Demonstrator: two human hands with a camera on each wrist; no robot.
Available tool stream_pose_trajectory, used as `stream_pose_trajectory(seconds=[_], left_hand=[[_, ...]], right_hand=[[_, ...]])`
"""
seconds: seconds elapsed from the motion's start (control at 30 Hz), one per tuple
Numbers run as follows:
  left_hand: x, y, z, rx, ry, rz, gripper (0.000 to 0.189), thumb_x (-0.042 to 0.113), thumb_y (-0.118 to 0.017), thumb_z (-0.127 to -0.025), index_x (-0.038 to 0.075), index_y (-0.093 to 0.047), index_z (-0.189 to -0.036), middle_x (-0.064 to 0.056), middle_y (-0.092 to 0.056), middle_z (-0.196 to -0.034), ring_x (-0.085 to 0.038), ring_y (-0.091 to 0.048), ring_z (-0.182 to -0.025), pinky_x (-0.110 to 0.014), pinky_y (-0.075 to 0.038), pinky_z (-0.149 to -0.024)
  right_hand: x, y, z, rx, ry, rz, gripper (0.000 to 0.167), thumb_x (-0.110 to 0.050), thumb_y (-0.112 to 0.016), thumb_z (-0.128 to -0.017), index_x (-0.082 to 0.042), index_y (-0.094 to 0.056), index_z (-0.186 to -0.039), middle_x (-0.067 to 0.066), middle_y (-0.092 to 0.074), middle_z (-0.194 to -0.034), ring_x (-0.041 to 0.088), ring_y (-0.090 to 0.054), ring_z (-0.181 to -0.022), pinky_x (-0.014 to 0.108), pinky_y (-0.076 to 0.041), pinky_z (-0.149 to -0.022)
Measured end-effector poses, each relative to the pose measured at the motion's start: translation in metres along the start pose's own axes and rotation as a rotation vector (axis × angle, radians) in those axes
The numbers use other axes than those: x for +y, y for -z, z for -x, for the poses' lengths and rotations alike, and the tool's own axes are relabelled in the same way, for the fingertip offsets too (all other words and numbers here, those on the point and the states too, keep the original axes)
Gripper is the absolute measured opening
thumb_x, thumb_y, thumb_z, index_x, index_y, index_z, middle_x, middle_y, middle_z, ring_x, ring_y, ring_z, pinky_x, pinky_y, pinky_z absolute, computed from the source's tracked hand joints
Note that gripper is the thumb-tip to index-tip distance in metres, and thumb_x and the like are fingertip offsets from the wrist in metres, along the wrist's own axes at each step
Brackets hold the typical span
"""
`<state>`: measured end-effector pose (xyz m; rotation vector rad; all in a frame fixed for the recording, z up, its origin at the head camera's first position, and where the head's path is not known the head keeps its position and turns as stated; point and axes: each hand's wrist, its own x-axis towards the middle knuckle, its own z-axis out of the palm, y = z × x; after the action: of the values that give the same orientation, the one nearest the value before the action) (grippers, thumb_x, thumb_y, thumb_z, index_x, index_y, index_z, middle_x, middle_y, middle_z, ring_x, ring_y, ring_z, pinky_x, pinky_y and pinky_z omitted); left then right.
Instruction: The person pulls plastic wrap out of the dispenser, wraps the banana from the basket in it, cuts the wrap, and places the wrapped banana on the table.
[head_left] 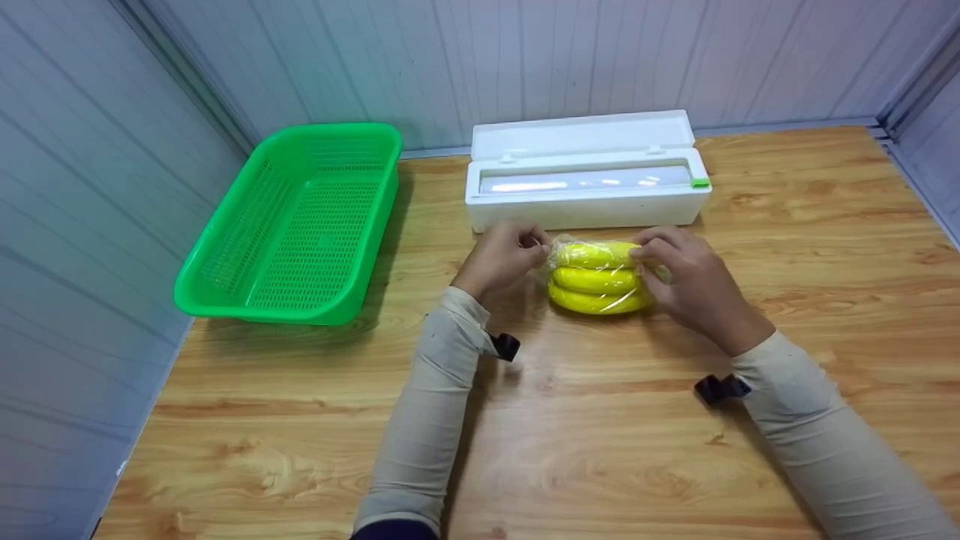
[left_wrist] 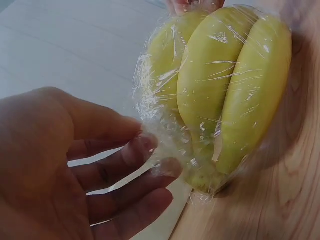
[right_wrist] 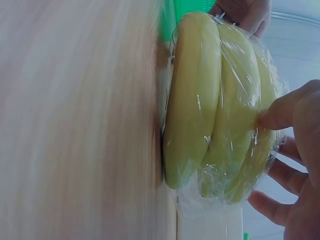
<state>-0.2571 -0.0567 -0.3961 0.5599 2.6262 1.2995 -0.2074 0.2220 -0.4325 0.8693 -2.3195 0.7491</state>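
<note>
A bunch of yellow bananas (head_left: 596, 280), wrapped in clear cling film, lies on the wooden table in the head view. At its left end my left hand (head_left: 504, 259) pinches the gathered film (left_wrist: 167, 132) between thumb and fingertips, as the left wrist view shows up close. My right hand (head_left: 690, 281) grips the other end of the bunch. In the right wrist view its thumb (right_wrist: 280, 112) presses on the wrapped bananas (right_wrist: 195, 100) while the other fingers reach behind them. Film crumples loosely over the banana tips there.
Behind the bananas stands a white cling film box (head_left: 585, 214) with its lid (head_left: 581, 135) raised and a film roll (head_left: 585, 181) inside. A green slider (head_left: 700, 183) sits at its right end. To the left is a green plastic basket (head_left: 349, 304). Panelled walls border the table.
</note>
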Motion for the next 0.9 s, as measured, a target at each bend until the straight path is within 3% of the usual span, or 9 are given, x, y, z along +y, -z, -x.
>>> stream_pose_trajectory(seconds=[0.2, 0.37, 0.63, 0.8, 0.9], left_hand=[[-0.002, 0.001, 0.000, -0.080, 0.006, 0.027, 0.005, 0.005, -0.064, -0.093, 0.005, -0.066, -0.098, -0.007, -0.065, -0.092, -0.017, -0.059, -0.083, -0.026, -0.050, -0.071], [-0.004, -0.001, 0.001, -0.133, -0.002, 0.057, 0.015, 0.004, -0.067, -0.090, 0.003, -0.061, -0.104, -0.007, -0.062, -0.091, -0.016, -0.057, -0.082, -0.025, -0.049, -0.072], [-0.008, -0.005, -0.002, -0.096, -0.010, 0.069, 0.019, -0.001, -0.067, -0.087, 0.002, -0.059, -0.103, -0.003, -0.053, -0.083, -0.014, -0.050, -0.075, -0.022, -0.044, -0.066], [-0.013, -0.007, -0.002, -0.072, 0.002, 0.104, 0.013, -0.002, -0.067, -0.088, 0.006, -0.059, -0.095, -0.005, -0.055, -0.084, -0.015, -0.052, -0.077, -0.023, -0.045, -0.067], [-0.014, -0.009, -0.003, -0.046, -0.023, 0.067, 0.014, -0.002, -0.067, -0.086, 0.009, -0.059, -0.088, -0.004, -0.058, -0.082, -0.015, -0.053, -0.076, -0.024, -0.045, -0.067]], right_hand=[[-0.001, -0.001, -0.001, 0.000, -0.009, -0.002, 0.022, 0.009, -0.072, -0.081, -0.001, -0.066, -0.099, 0.014, -0.065, -0.112, 0.033, -0.062, -0.100, 0.050, -0.051, -0.087], [-0.002, 0.000, -0.001, -0.010, -0.015, 0.001, 0.020, 0.008, -0.072, -0.082, -0.001, -0.066, -0.098, 0.013, -0.064, -0.112, 0.032, -0.061, -0.101, 0.049, -0.052, -0.086], [-0.002, 0.000, -0.002, -0.002, 0.032, -0.023, 0.022, 0.011, -0.072, -0.079, -0.002, -0.065, -0.095, 0.013, -0.064, -0.110, 0.031, -0.060, -0.097, 0.046, -0.051, -0.082], [-0.001, 0.001, -0.001, -0.014, 0.018, -0.030, 0.022, 0.011, -0.071, -0.078, -0.003, -0.064, -0.094, 0.013, -0.063, -0.111, 0.031, -0.059, -0.098, 0.046, -0.050, -0.083], [-0.002, 0.001, -0.001, -0.017, 0.010, -0.029, 0.021, 0.010, -0.071, -0.079, -0.003, -0.065, -0.094, 0.013, -0.063, -0.111, 0.032, -0.059, -0.099, 0.046, -0.050, -0.084]])
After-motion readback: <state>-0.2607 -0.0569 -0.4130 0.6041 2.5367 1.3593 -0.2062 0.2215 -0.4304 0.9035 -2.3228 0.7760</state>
